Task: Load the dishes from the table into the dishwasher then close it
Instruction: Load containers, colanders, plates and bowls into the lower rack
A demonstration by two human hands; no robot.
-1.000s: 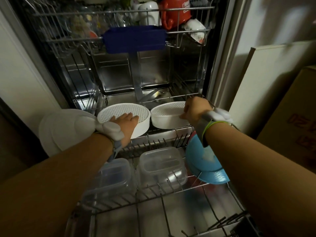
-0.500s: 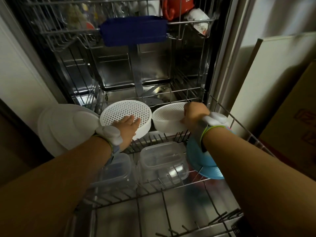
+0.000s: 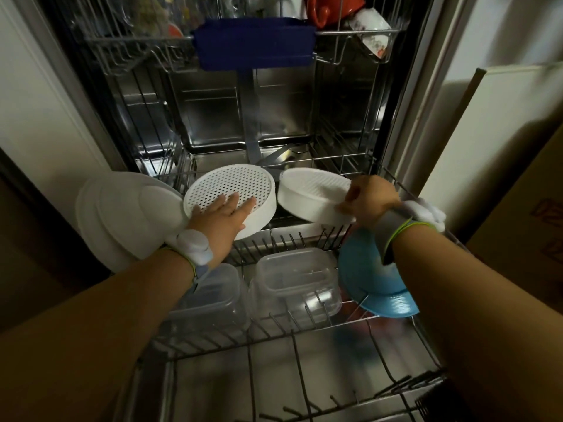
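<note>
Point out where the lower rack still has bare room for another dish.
Free: the near stretch of the lower rack, in front of the clear tubs and blue bowl. Crowded: the far end, with white plates, both strainers and both hands.

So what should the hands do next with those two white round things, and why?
Probably lower the right hand to set its white strainer down into the lower rack. That strainer looks tilted and gripped at its edge, not settled yet. The left hand lies flat on the other perforated strainer, keeping it steady beside it.
</note>
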